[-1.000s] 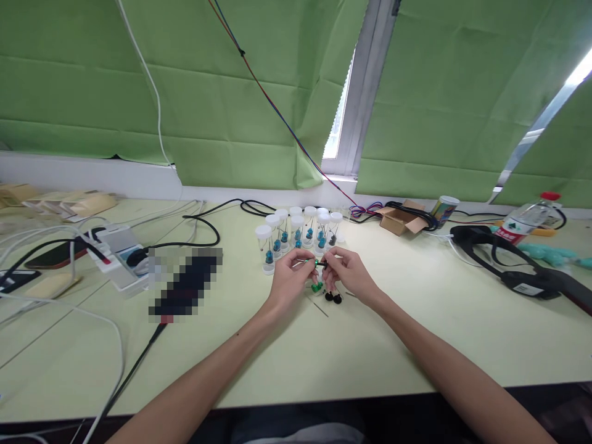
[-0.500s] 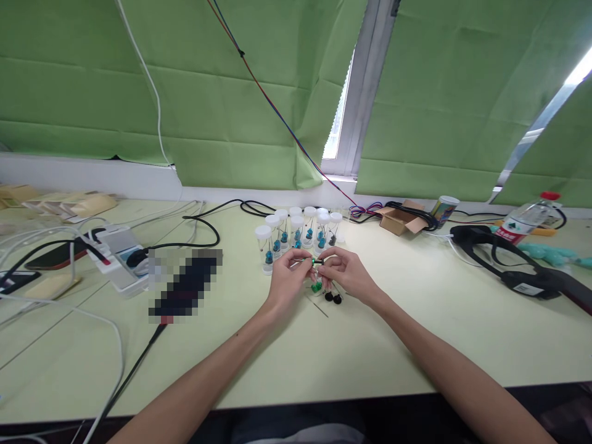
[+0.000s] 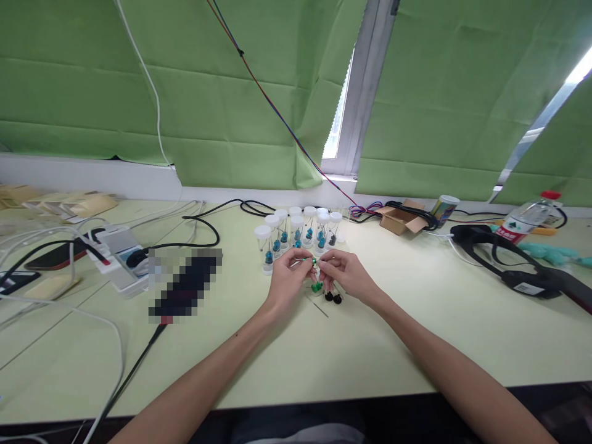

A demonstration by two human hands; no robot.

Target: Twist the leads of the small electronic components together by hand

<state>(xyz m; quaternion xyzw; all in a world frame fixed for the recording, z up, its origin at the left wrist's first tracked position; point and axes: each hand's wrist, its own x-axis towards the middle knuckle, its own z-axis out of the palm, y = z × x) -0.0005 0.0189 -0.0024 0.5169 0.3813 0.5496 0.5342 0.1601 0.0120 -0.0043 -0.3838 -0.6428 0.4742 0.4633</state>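
Observation:
My left hand (image 3: 292,270) pinches a small green part (image 3: 314,262), its exact kind too small to make out. Closed fingertips of my right hand (image 3: 345,271) meet the part's right end; whatever lies between them is hidden. Below the hands, more green pieces (image 3: 316,287) lie on the table beside two black round pieces (image 3: 333,298). A thin metal rod (image 3: 319,306) rests just in front of them. Behind my hands stand several clear tubes with white caps (image 3: 263,233), holding blue pieces on thin rods.
A power strip (image 3: 123,262) with tangled cables and a blurred dark device (image 3: 187,287) lie to the left. On the right are an open cardboard box (image 3: 401,221), a can (image 3: 444,211), a black headset (image 3: 504,262) and a plastic bottle (image 3: 525,219).
My right fingertips have come slightly closer to the left ones. The black piece seen between them before is now covered. Everything else looks the same.

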